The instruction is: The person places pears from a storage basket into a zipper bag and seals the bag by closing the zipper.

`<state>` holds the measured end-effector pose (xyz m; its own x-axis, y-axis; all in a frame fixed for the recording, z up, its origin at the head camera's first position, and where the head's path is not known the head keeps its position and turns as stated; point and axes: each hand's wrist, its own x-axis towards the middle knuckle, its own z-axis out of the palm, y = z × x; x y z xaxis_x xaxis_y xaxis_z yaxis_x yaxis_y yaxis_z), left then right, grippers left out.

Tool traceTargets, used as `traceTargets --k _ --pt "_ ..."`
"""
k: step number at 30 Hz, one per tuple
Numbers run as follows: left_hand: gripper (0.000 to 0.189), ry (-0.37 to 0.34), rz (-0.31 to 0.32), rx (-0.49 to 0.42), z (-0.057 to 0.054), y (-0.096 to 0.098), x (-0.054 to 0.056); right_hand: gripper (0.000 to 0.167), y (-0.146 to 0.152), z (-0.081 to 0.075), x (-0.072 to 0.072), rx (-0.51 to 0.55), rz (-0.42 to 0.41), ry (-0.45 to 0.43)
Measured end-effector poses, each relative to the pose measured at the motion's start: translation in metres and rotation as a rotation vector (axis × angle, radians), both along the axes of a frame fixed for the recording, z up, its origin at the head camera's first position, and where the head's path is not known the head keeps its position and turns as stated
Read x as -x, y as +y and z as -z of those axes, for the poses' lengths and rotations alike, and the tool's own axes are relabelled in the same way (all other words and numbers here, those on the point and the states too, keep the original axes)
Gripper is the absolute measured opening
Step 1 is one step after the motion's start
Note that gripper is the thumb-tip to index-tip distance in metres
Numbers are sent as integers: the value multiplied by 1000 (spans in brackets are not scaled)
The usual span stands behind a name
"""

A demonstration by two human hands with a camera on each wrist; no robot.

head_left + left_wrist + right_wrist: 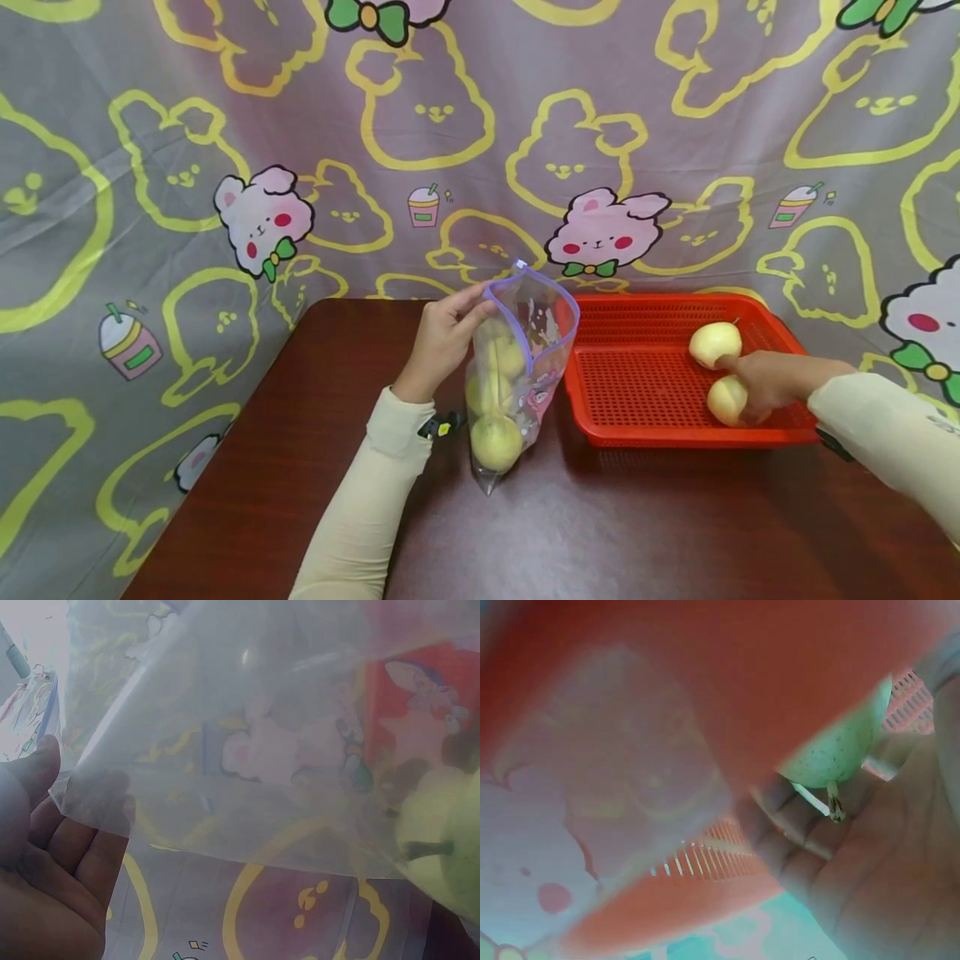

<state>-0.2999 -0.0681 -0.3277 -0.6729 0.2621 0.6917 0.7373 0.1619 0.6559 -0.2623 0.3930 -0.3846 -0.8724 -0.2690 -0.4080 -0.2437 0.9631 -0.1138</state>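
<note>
A clear zip bag (536,379) with a purple rim and slider stands with its mouth spread. Several yellow-green pears (497,442) are stacked inside it. My left hand (442,333) pinches the left side of the rim between thumb and fingers; in the left wrist view a pear (442,832) shows through the plastic. Over the right part of the red basket, my right hand (768,383) reaches down, slightly blurred, its fingers around the right side of the nearer pear (726,400). The right wrist view shows that pear (840,754) beside loosely bent fingers, apart from the palm. Another pear (715,344) lies just behind.
The red slotted basket (600,437) stands right of the bag on a dark brown table (517,533). Behind the table hangs a grey cloth (480,125) printed with yellow outlines and rabbit faces.
</note>
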Motion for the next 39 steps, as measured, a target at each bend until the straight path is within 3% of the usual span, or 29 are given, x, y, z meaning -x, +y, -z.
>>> traceTargets --k 8,21,23,30,39 --pt "28 8 -9 3 1 1 1 67 1 -3 5 -22 -53 89" --pt "29 -5 1 5 1 2 1 83 -3 -4 5 -15 -18 56" --pt "29 -3 -1 8 3 2 3 84 -3 -3 4 -3 -11 70" --pt "32 -21 3 -8 27 2 28 79 -2 1 4 11 -12 113" --pt "33 -14 12 -5 30 0 31 83 -3 4 5 50 -31 117"
